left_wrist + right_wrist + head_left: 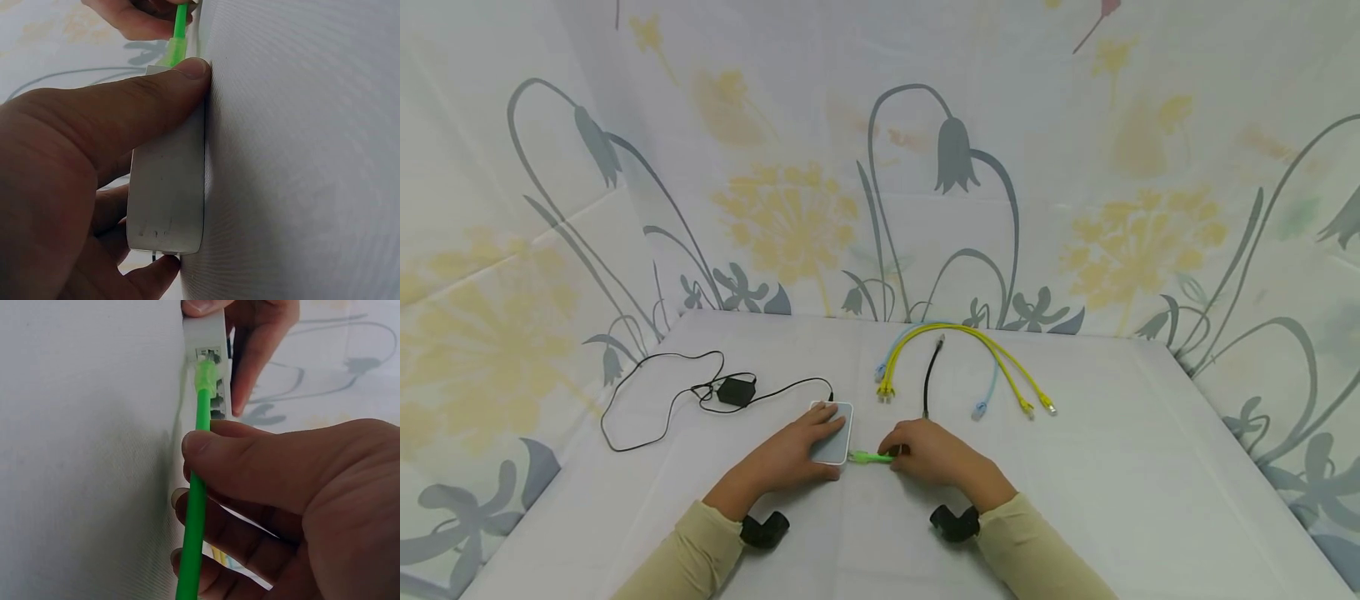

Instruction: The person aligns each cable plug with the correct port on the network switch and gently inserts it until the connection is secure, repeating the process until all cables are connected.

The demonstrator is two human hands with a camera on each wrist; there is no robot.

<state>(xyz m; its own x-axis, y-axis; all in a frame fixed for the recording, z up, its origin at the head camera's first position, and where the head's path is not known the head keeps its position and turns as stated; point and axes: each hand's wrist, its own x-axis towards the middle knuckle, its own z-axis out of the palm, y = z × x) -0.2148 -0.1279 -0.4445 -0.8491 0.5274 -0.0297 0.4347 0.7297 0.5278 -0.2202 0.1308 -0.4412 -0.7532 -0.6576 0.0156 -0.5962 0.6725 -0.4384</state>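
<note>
My left hand [793, 454] grips a small white network switch [832, 450] with a grey top, fingers over the top and thumb along the near side. In the right wrist view, a row of ports [217, 400] runs along the side of the box. My right hand [936, 454] pinches a bright green network cable [199, 469] between thumb and fingers, a little behind its plug. The cable's translucent plug [205, 376] is right at the mouth of the end port nearest my left thumb. A thin black lead enters the switch's far side.
A black power adapter [736, 391] with a looped thin cord [651, 442] lies at left. Beyond my right hand is a short black cable [930, 375]. Yellow cables [958, 327] and a light blue cable [980, 408] curve behind it. A flower-patterned curtain [820, 125] closes the back.
</note>
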